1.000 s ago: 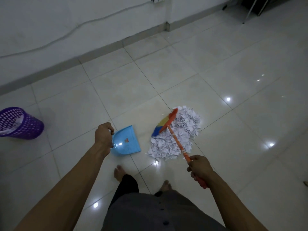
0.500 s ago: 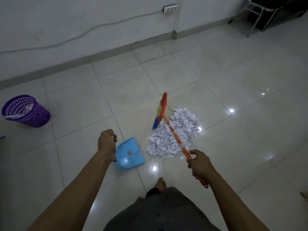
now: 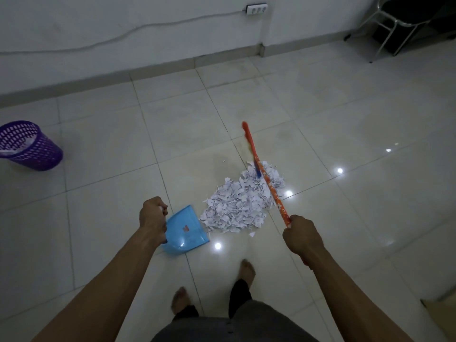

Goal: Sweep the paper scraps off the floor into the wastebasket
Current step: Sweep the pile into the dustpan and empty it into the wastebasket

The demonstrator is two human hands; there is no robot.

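A hard stroke of the broom (image 3: pixel 269 186) could fling the light paper scraps (image 3: pixel 243 206) past or under the blue dustpan (image 3: pixel 185 230). The purple wastebasket (image 3: pixel 29 146) stands well apart from the dustpan, so the carry may spill. The left hand (image 3: pixel 153 215) grips the dustpan's handle and the right hand (image 3: pixel 302 236) clamps the broomstick. The scraps form a loose white heap of small torn bits, touching the dustpan's lip.

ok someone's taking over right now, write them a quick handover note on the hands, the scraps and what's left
Left hand grips the blue dustpan, its mouth at the left edge of the paper scraps.
Right hand grips the orange broom, head at the pile's far side.
Purple wastebasket stands far left, apart.
Done: scraps heaped in one pile.
Left: sweep them into the pan, tip it into the basket.
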